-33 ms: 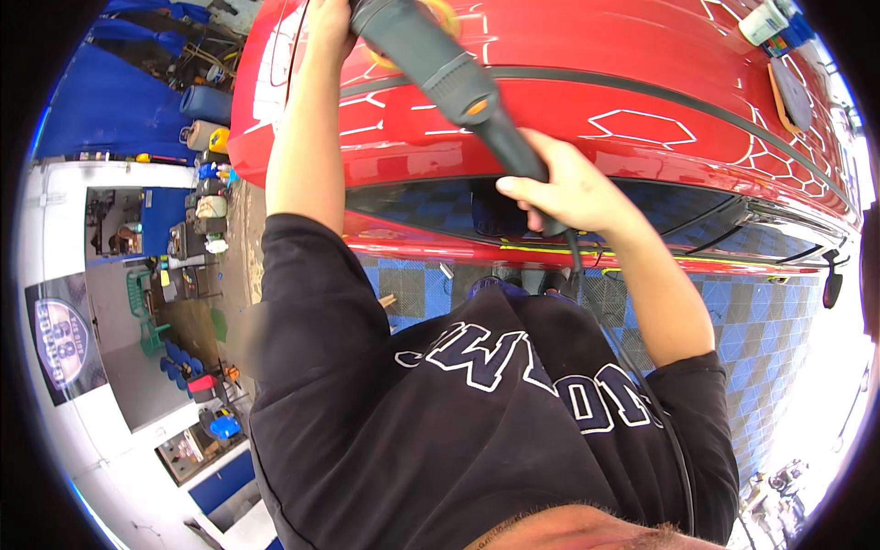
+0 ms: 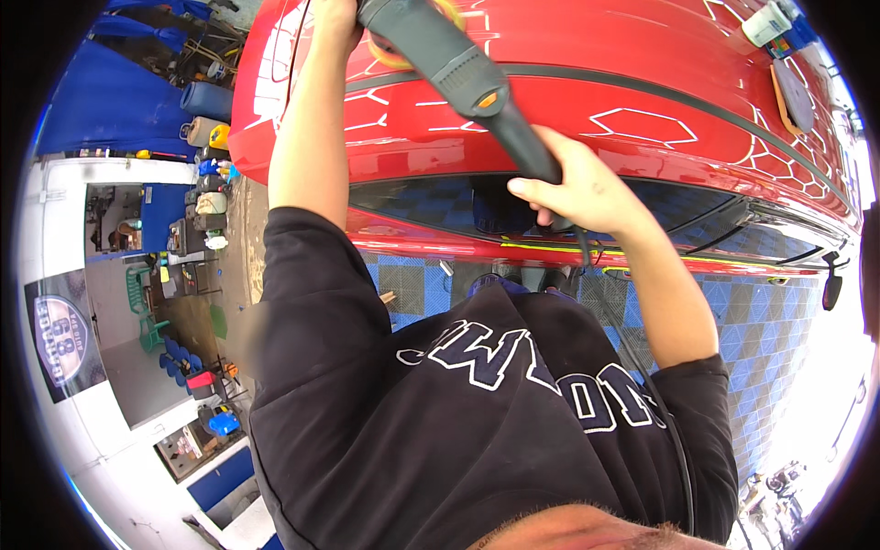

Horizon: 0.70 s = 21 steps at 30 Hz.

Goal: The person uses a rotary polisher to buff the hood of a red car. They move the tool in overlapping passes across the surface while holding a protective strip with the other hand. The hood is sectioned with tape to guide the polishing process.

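A dark grey power polisher [image 2: 454, 73] with an orange button lies slanted over the red car roof [image 2: 587, 55]. Beneath its head, part of a yellow pad [image 2: 390, 57] shows against the paint. My right hand [image 2: 582, 183] is wrapped round the black rear handle, thumb along its near side. From that handle's end a black cord [image 2: 665, 417] runs down over my shirt. At the upper edge, my left hand [image 2: 337, 16] grips the polisher's head end; its fingers are partly cut off by the picture's rim.
A dark trim strip [image 2: 632, 87] runs along the roof above the side windows [image 2: 632, 206]. On the car at the right are a white container [image 2: 763, 23] and a round pad [image 2: 793, 96]. Several jugs [image 2: 206, 133] stand at the left. Blue and grey tiles [image 2: 761, 339] cover the floor.
The polisher has shifted slightly right and down across the roof, and my right hand has moved with it. My left hand has moved slightly the same way.
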### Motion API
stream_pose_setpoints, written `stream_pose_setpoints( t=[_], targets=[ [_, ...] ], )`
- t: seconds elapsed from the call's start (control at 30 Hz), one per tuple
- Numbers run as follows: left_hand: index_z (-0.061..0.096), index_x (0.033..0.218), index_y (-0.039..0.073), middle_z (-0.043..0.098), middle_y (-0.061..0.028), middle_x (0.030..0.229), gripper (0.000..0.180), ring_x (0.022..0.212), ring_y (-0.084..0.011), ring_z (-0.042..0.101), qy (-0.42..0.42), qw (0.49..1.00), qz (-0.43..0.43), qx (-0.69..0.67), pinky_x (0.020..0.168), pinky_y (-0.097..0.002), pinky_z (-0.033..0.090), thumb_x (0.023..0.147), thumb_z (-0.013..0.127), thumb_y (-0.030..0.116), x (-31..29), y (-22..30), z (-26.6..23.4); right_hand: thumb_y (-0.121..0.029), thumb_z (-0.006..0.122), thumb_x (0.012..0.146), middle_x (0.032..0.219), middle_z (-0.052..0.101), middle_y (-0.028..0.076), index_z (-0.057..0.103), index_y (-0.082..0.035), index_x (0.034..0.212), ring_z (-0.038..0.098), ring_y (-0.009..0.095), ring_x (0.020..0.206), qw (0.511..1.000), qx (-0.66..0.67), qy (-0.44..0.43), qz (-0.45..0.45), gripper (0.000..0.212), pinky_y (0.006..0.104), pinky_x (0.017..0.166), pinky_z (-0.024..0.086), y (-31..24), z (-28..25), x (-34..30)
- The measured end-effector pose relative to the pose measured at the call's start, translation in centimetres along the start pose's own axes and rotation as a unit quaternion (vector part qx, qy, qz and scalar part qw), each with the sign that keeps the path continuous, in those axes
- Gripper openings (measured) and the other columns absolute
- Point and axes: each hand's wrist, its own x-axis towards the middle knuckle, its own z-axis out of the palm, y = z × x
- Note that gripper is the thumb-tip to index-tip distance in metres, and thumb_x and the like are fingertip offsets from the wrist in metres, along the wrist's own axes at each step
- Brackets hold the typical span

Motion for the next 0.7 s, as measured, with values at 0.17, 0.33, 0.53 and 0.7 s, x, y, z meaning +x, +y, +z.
stream_pose_setpoints(
  t=[0.17, 0.33, 0.53, 0.7],
  targets=[
    [0.066, 0.133, 0.001, 0.070, -0.0144, 0.121, 0.042, 0.113, -0.0231, 0.067, 0.041, 0.993, 0.007, 0.115, 0.099, -0.0371, 0.052, 0.108, 0.059, 0.035, -1.5, 2.2, 2.0, -0.022, 0.083, 0.086, 0.087, 0.059, 0.003, 0.048, -0.004, 0.153, 0.063, 0.011, 0.068, 0.987, -0.132, 0.079, -0.047, 0.078, 0.0301, 0.063, 0.055, 1.0, -0.9, -0.3],
    [0.067, 0.127, 0.001, 0.072, -0.0141, 0.115, 0.037, 0.103, -0.0244, 0.070, 0.032, 0.998, 0.023, -0.041, 0.091, -0.0389, 0.057, 0.105, 0.066, 0.030, 1.5, -0.5, -1.6, -0.009, 0.075, 0.086, 0.091, 0.063, 0.010, 0.052, -0.001, 0.140, 0.066, 0.017, 0.068, 0.975, -0.194, 0.095, -0.044, 0.059, 0.0353, 0.065, 0.056, 1.4, 1.4, 1.9],
    [0.064, 0.117, -0.002, 0.075, -0.0224, 0.103, 0.026, 0.093, -0.0351, 0.076, 0.064, 0.998, 0.015, 0.024, 0.087, -0.0487, 0.063, 0.107, 0.062, 0.022, 3.6, -1.0, -8.5, -0.012, 0.071, 0.083, 0.091, 0.066, 0.017, 0.056, 0.001, 0.131, 0.069, 0.026, 0.073, 0.988, -0.149, -0.003, 0.034, 0.051, 0.0417, 0.071, 0.055, -2.4, 2.3, 4.1],
    [0.063, 0.119, -0.001, 0.074, -0.0250, 0.109, 0.028, 0.100, -0.0403, 0.075, 0.079, 0.997, 0.000, -0.002, 0.090, -0.0527, 0.061, 0.108, 0.059, 0.024, 2.0, 0.3, -9.3, -0.014, 0.070, 0.082, 0.099, 0.070, 0.023, 0.055, 0.002, 0.133, 0.072, 0.037, 0.092, 0.986, -0.164, -0.013, 0.010, 0.055, 0.0455, 0.085, 0.054, -2.2, 3.0, 4.4]
  ],
)
